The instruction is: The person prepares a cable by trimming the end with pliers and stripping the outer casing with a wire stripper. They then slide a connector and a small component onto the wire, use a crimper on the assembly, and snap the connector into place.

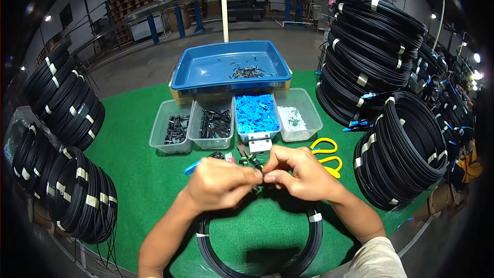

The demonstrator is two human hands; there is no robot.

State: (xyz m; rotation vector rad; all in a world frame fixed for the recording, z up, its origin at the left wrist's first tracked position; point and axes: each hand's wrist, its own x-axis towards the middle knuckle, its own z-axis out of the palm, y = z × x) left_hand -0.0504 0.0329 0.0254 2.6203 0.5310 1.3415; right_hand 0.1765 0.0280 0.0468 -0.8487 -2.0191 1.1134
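My left hand [218, 183] and my right hand [301, 172] meet fingertip to fingertip in the middle of the view. Both are closed in a pinch; what lies between the fingertips is small and mostly hidden. Below them a coil of black cable [318, 237], bound with white tape, lies on the green mat [136, 175]. Just behind the fingers are pliers [243, 149] and other partly covered tools with black and green parts. A blue handle [192, 168] shows beyond my left hand. Yellow-handled scissors [329, 160] lie beside my right hand.
Clear bins hold black parts [177, 131], more black parts [215, 123], blue connectors [256, 113] and white pieces [291, 118]. Behind stands a blue tray [206, 74] with scattered dark pieces. Cable coils are stacked left [64, 98] and right [370, 46], with another coil [401, 152] nearer.
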